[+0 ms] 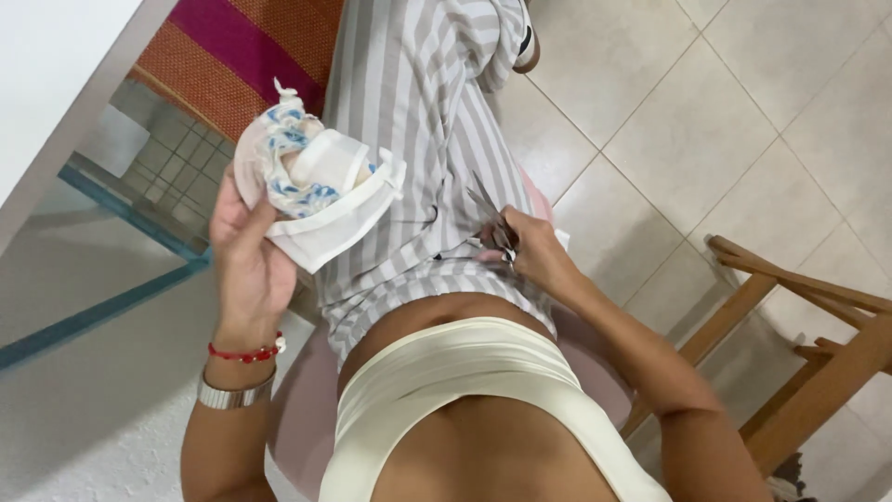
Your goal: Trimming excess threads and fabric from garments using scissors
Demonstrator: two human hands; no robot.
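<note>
Left hand: the left hand (243, 253) was raised at the left, fingers curled around the edge of a cloth bundle (311, 191), thumb on its near side.
Bundle: white fabric with a blue-patterned piece folded inside and a small knot at the top; it sat above and to the right of the palm, held up in front of the glass table (111, 279).
Right hand: the right hand (531, 249) rested low against the striped trousers (418, 121), closed around the handles of scissors (491, 223).
Scissors: the blades pointed up and left from the fist, lying over the lap; whether they were parted could not be told.
Gap: bundle and scissors were well apart, the trousers between them.
Wrist: a red bracelet (246, 353) and a metal band (232, 395) sat on the left wrist.
Around: a pink stool (302, 418) under the person, a wooden chair (799, 344) at the right on the tiled floor (725, 112).
</note>
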